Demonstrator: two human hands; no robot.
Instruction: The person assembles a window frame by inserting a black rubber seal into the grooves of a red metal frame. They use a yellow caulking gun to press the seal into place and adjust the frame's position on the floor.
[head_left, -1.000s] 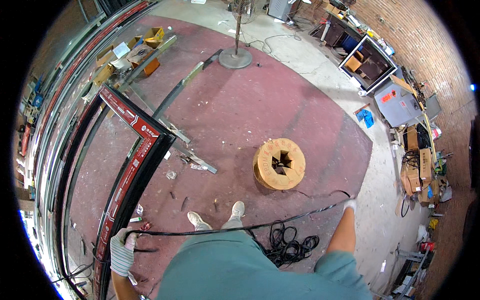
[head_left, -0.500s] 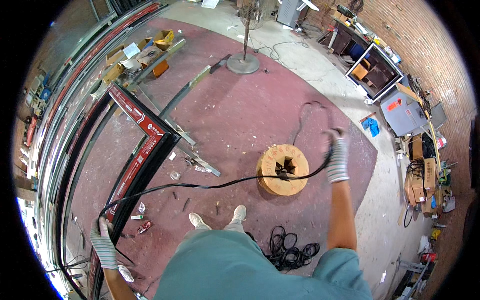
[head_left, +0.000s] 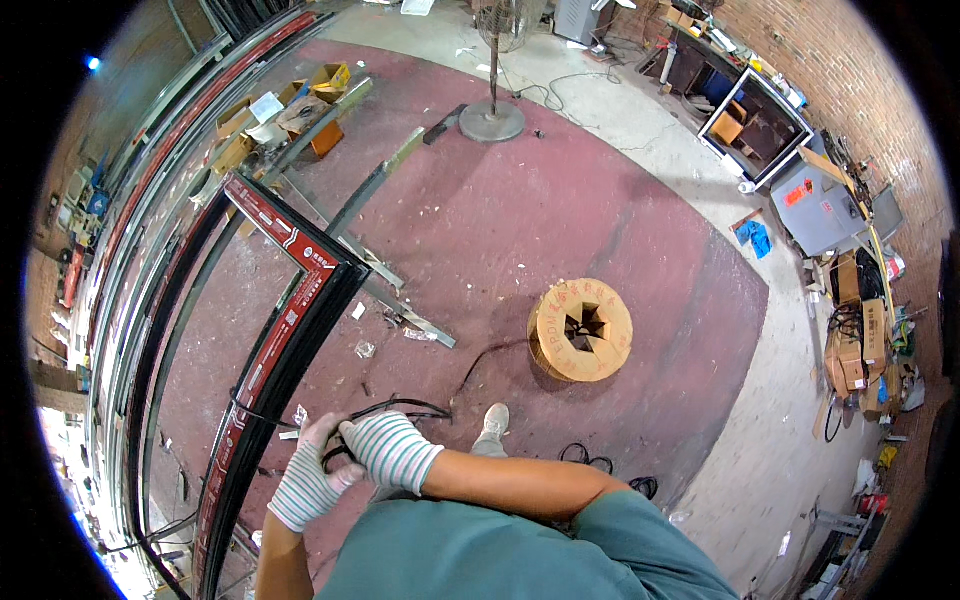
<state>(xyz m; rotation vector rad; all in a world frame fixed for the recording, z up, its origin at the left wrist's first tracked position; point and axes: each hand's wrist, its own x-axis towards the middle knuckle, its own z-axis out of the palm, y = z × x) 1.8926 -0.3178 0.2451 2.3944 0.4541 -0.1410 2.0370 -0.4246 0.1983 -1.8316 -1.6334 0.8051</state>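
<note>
One left hand (head_left: 303, 488) and one right hand (head_left: 390, 452) make two. I count one round spool (head_left: 556, 346), one standing fan (head_left: 492, 122), one blue cloth (head_left: 756, 239) and one visible shoe (head_left: 495, 419). The black strips (head_left: 402, 402) I cannot count surely.

Left of view, before you: red strip (head_left: 262, 365) along black frame (head_left: 325, 320), bearing white printed characters, white angled bars, round white emblem, small square code. Right of centre, ahead of you: tan spool (head_left: 555, 345), red lettering curving round upper face. Upper right: red-orange sticker (head_left: 799, 192) on grey cabinet (head_left: 815, 220), marks too small for you to read. Right edge: cardboard box (head_left: 873, 335), dark print on side.
</note>
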